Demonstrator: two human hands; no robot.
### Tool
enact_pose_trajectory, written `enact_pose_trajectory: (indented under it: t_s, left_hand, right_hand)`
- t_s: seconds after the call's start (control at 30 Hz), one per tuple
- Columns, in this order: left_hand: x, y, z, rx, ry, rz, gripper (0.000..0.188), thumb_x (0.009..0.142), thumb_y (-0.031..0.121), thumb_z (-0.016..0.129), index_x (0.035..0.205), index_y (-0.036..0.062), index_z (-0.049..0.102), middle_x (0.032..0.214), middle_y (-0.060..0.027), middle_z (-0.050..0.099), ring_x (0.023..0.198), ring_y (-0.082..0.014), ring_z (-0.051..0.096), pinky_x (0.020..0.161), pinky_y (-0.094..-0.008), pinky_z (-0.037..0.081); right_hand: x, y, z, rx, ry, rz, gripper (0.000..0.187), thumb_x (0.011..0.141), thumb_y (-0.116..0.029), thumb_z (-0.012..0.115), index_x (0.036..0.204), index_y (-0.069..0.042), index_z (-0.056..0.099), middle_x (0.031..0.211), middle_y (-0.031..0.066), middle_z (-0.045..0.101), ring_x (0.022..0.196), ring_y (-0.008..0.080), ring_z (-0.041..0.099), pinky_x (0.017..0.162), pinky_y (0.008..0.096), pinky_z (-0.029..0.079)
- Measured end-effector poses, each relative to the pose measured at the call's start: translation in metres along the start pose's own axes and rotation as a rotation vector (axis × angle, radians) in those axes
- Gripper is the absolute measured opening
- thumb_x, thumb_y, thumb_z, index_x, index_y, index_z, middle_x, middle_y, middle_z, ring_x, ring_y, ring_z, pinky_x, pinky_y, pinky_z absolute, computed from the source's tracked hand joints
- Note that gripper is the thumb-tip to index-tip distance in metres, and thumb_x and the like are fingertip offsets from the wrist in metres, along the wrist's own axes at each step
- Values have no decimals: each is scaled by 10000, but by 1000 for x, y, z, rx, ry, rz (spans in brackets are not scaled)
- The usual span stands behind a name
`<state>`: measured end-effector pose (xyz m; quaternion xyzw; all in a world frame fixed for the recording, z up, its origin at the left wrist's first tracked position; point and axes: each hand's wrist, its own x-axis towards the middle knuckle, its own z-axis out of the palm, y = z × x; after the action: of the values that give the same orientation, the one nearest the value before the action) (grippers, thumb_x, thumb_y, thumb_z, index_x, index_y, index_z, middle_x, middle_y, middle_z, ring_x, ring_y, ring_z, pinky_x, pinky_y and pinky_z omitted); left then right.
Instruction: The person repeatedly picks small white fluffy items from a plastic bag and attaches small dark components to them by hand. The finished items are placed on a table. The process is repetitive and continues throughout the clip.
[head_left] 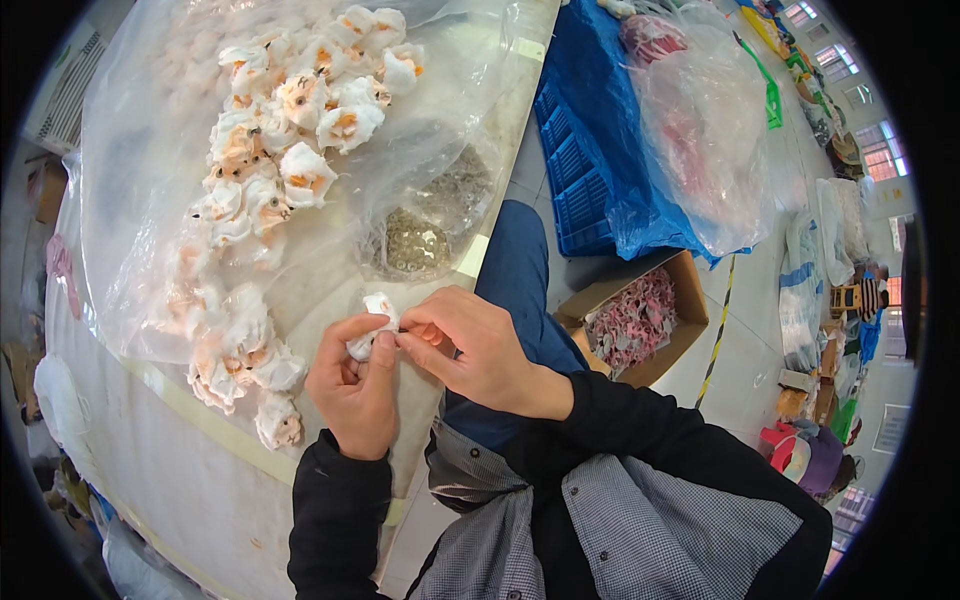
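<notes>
The small flower (377,318) pinched between the left hand (352,385) and right hand (470,350) is white; the heaped flowers (285,130) are white with orange centres; the sleeves (340,520) are black — the shirt (640,530) grey, finely checked; the crate (580,190) is blue; the box (665,330) brown, its contents pink.
</notes>
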<state>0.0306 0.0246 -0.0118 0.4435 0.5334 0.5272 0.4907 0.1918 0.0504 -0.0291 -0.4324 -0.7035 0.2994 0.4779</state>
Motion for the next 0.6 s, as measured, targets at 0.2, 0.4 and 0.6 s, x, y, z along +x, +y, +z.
enact_pose_trajectory:
  t_s: [0.2,0.4,0.6]
  left_hand:
    - [-3,-2,-1,177,-5,99,266,936,-21,702,1201,-3,701,1040,-9,693,605,28,395,512,-184,284]
    - [11,18,-10,387,-33,256,420,866,32,719,1286,16,691,1086,-43,714,555,-7,345,499,-206,274]
    - [9,4,-15,381,-450,273,165,877,143,796,924,10,712,797,-107,649,633,-221,586,566,-318,445]
  right_hand:
    - [-3,-11,-8,123,-55,196,135,895,-112,759,984,-45,682,841,95,635,775,293,631,675,369,504]
    - [-8,-2,-20,28,-132,-57,106,913,-113,758,974,-45,706,836,98,658,702,263,652,621,330,501]
    - [-14,-5,-27,170,-300,75,91,948,-127,722,996,-53,702,810,100,659,665,278,651,600,323,501]
